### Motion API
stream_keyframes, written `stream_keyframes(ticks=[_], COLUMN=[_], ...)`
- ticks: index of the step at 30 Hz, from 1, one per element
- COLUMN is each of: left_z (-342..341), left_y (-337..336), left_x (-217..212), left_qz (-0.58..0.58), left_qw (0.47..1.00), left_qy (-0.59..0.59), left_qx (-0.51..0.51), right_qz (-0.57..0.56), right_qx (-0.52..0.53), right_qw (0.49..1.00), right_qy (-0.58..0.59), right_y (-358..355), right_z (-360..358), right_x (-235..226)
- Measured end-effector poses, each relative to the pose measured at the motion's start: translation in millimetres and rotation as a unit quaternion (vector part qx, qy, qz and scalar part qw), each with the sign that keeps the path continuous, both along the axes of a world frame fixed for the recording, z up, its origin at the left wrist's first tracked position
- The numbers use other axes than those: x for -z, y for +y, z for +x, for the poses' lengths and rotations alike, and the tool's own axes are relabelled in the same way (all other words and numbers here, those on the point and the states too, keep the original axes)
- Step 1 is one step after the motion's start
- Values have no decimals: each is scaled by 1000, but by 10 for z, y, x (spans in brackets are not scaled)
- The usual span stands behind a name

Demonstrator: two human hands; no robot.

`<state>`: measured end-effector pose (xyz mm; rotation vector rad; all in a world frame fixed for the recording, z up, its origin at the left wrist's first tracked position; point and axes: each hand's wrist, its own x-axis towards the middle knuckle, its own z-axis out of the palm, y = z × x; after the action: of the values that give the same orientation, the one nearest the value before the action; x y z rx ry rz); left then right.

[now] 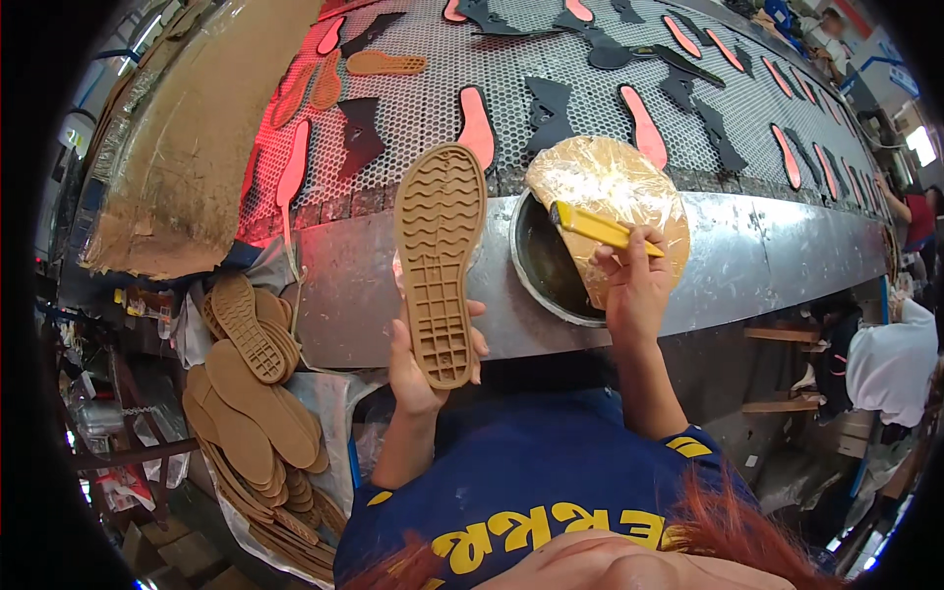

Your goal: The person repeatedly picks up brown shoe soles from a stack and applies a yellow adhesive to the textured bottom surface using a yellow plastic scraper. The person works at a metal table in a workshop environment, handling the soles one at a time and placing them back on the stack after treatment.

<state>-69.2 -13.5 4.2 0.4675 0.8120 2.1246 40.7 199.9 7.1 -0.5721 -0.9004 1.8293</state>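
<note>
In my left hand (418, 369) is a tan shoe sole (441, 265), held upright by its heel end. Its wavy and gridded tread side shows; the other side is hidden. My right hand (637, 290) pinches a yellow-handled brush (600, 228) with a dark tip, over a round pot (526, 258). A tape-wrapped cardboard lid (659, 192) covers much of that pot. Dark liquid seems to show in the uncovered part. To the left of my left hand, several more tan soles (258, 428) are piled in a plastic-lined container.
A metal ledge (339, 320) runs along the mesh conveyor belt (413, 108). Pink insoles (477, 123) and black shoe uppers (549, 113) lie on the belt. Worn cardboard (167, 147) covers its left end. People stand at the far right.
</note>
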Motion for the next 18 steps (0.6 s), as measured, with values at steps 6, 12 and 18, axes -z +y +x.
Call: stream_keyframes(ticks=[6, 12, 18], left_z=[201, 354, 445], left_y=[108, 159, 188], left_x=[5, -139, -168], left_qz=[-49, -85, -89], left_qw=[996, 984, 977], left_qy=[72, 118, 140], left_qx=[26, 102, 133], right_qz=[97, 381, 416], right_qx=[10, 96, 122], right_qw=[992, 917, 895], right_qy=[76, -63, -106], right_y=[-75, -186, -202], right_z=[-30, 167, 241], right_x=[-207, -320, -401])
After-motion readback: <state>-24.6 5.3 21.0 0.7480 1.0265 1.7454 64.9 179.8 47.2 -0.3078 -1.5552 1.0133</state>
